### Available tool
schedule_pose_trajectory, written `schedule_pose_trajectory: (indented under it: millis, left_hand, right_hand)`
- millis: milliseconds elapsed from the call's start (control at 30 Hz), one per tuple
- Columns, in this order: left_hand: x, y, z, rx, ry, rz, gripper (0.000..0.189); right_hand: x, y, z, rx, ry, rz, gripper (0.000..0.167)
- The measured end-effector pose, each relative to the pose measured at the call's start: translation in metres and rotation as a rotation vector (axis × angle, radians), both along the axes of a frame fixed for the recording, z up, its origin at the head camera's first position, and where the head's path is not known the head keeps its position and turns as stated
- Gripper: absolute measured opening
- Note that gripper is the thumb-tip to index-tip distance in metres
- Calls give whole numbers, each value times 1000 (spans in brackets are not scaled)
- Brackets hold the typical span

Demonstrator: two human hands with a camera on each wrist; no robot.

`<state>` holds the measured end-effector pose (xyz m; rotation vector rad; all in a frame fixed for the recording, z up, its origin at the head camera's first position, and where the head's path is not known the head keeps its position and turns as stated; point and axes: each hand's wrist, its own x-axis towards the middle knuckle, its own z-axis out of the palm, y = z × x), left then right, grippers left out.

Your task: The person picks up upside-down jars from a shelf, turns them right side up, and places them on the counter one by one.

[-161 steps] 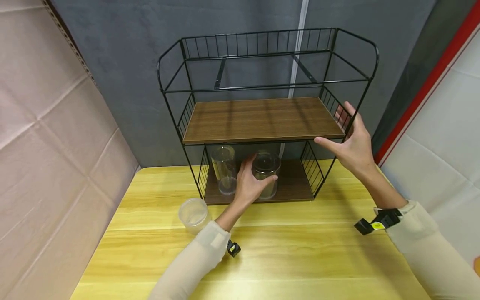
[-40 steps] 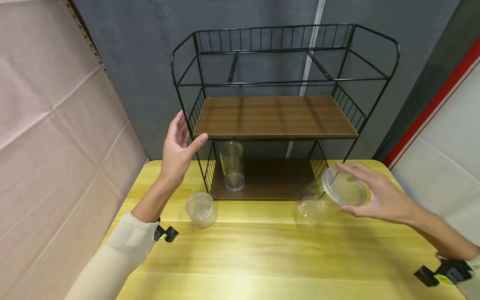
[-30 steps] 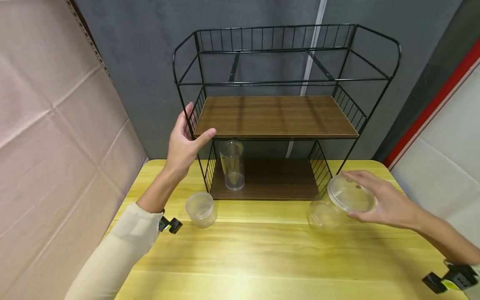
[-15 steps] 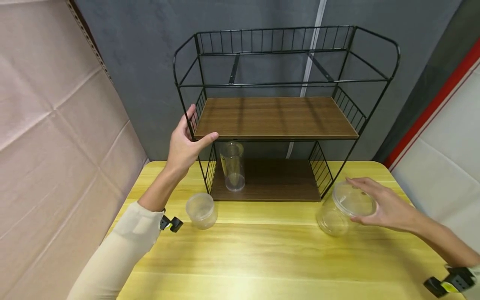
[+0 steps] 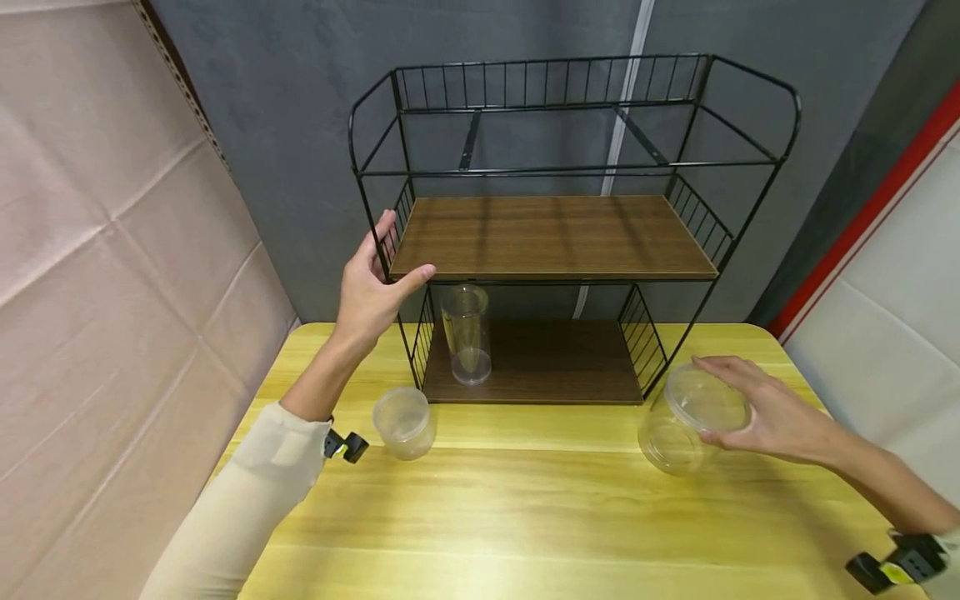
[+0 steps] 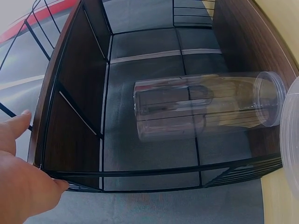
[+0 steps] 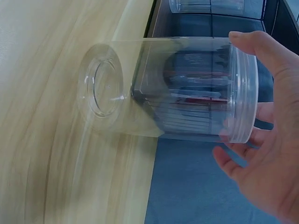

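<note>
My right hand (image 5: 780,417) holds a wide clear plastic jar (image 5: 669,440) by its lidded top, thumb and fingers on opposite sides of the lid. The jar stands on the table to the right of a black wire rack with brown wooden shelves (image 5: 555,237). In the right wrist view, the jar's base (image 7: 103,86) meets the wood. My left hand (image 5: 366,296) grips the rack's left front post at middle-shelf height, thumb in front and fingers behind the side wires. A tall clear cylindrical jar (image 5: 468,342) stands at the left of the bottom shelf.
A small translucent tub (image 5: 405,425) sits on the yellow wood-grain table (image 5: 480,517), just ahead of the rack's left front corner. The rack's top tier has only metal bars. A grey backdrop (image 5: 285,167) hangs behind, with pale walls at both sides.
The wide jar has left the bottom shelf, moved right in my right hand, and come upright on the table. My left hand has moved from that jar to the rack's left post.
</note>
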<state>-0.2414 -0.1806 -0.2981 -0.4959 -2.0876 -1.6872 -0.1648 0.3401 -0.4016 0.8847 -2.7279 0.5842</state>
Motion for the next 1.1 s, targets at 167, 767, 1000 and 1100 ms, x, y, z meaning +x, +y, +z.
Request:
schedule_pose_trajectory:
  millis: [167, 767, 1000, 1100]
  left_hand:
    - [-1, 2, -1, 11, 27, 1, 83]
    - [-1, 0, -2, -50, 60, 35, 82]
    - [-1, -1, -3, -82, 69, 53, 81]
    - [-2, -1, -3, -81, 78, 51, 80]
  right_hand:
    - [0, 1, 3, -15, 87, -1, 112]
    - [15, -41, 37, -29, 78, 30, 110]
    - [10, -67, 39, -55, -48, 14, 107]
    - [8, -77, 38, -61, -59, 15, 106]
